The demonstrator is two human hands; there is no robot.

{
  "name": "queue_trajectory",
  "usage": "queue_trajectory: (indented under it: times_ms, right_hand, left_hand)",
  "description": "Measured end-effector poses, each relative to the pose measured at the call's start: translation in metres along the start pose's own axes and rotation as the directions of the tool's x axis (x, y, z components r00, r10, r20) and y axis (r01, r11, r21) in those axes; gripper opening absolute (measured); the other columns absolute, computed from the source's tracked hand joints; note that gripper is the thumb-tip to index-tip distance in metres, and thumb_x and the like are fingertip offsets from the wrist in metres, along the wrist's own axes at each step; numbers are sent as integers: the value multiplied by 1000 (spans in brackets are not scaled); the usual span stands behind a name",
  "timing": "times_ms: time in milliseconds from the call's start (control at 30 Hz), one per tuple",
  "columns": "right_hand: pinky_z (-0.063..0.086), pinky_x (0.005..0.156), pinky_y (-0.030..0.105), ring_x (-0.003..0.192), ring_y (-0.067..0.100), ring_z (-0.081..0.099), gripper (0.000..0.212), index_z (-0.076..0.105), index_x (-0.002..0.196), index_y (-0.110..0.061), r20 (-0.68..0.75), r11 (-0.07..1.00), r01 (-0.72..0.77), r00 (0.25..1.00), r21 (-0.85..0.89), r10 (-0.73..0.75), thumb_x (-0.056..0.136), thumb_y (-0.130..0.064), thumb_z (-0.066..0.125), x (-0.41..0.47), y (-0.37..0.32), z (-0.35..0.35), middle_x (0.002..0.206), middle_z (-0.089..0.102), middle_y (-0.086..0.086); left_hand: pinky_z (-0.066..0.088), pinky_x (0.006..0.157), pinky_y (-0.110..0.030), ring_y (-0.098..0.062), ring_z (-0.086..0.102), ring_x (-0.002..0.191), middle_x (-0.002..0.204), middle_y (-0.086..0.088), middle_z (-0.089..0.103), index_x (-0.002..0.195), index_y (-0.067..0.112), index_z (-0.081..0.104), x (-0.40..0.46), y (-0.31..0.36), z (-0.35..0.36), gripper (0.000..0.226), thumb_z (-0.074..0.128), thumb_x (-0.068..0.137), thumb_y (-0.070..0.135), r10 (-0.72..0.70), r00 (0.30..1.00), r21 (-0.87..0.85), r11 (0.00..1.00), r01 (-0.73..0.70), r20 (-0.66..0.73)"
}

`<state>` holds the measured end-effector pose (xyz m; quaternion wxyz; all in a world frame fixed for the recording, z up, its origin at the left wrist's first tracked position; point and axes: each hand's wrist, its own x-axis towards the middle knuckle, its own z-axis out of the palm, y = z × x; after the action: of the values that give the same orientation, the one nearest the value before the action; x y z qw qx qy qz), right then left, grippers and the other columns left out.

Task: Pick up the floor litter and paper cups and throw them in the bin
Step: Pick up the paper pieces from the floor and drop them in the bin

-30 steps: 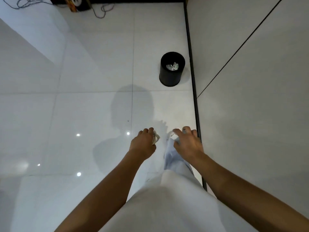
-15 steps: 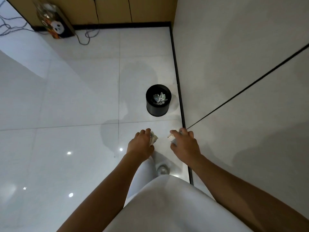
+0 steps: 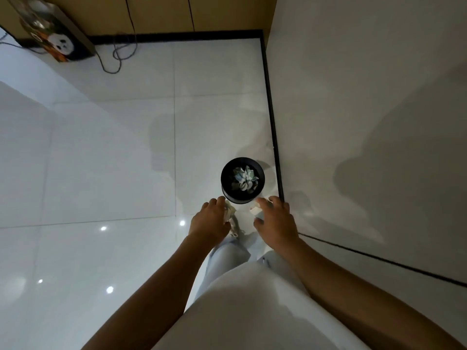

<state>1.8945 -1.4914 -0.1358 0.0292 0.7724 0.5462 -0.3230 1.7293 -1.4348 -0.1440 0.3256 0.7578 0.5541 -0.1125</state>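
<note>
Left hand: your left hand (image 3: 211, 219) is curled, knuckles up, round a pale crumpled scrap (image 3: 229, 211); only its edge peeps past your fingers.
Right hand: your right hand (image 3: 275, 223) is likewise closed over a small white piece of litter (image 3: 254, 210), thumb and forefinger pinching its near end. Whether it is a squashed paper cup or plain paper, I cannot tell.
Where the litter is: both pieces are up in your hands, just on the near side of the bin (image 3: 242, 179), not over its mouth yet.
Bin: a small round black bin, upright on the floor just beside the dark skirting strip (image 3: 271, 117). Crumpled paper (image 3: 243, 178) already lies inside it, white with a greenish tint.
Handling: judged from the look of it, this stuff weighs almost nothing and crushes easily. A loose fist is enough; squeeze harder and you only flatten it. Being so light, it may drift or bounce off the rim if dropped from high up, so I would bring each hand right over the opening before you let go.
Surfaces: glossy white floor tiles (image 3: 101, 160) with thin grout lines, throwing back ceiling lights as bright dots; likely slick underfoot. The wall (image 3: 366, 97) to your right is matt and pale, with a thin dark seam.
Elsewhere: a printed box (image 3: 54, 41) and a loose black cable (image 3: 118, 54) sit in the far corner, against wood-toned panelling.
</note>
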Motion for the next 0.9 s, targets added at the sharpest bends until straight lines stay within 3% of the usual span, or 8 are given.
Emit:
queue_trajectory:
  times_ms: [100,233,400,467,633,900]
  right_hand:
    - [43,94,32,128,26,37,56,35,145,-26,19,999,0,1000,36,-1,94,-30,56,45,-1,-6,146,35,6]
    - [45,99,40,127,30,39,58,34,145,-25,85,998,-8,996,57,3,93,-31,58,102,4,-9,145,36,8]
    - [48,94,37,125,31,41,54,38,142,-21,92,994,39,995,102,-49,92,-29,58,170,6,7,144,39,10]
    - [46,98,39,129,31,39,56,37,144,-21,117,992,63,990,106,-75,92,-31,58,197,6,20,147,36,10]
    - [39,106,47,137,35,29,61,30,148,-22,227,997,-34,974,71,17,95,-39,53,235,31,48,156,22,11]
    - [42,99,39,129,31,38,52,38,143,-15,182,976,-112,980,184,78,95,-29,53,236,76,55,148,33,13]
  left_hand:
    - [39,71,-25,-20,51,110,126,-3,52,134,18,36,41,-5,-9,57,64,86,30,-35,999,-14,999,35,17]
    - [44,74,-27,-20,52,110,126,-3,52,134,19,37,81,-6,-9,57,64,85,30,-99,994,-32,994,101,54]
    - [38,69,-24,-19,50,112,127,-1,52,135,20,37,111,-14,4,58,64,85,29,-221,975,-117,968,220,9]
    - [38,68,-25,-18,50,112,125,0,52,135,21,36,122,-20,13,58,64,85,30,-248,969,-121,962,246,1]
    - [38,66,-25,-18,51,108,122,-1,54,133,21,39,144,-25,38,57,66,83,29,-269,963,-120,956,267,-3]
    - [42,74,-29,-22,49,117,130,-5,51,139,19,32,209,7,72,64,65,85,30,-231,972,-128,963,236,52]
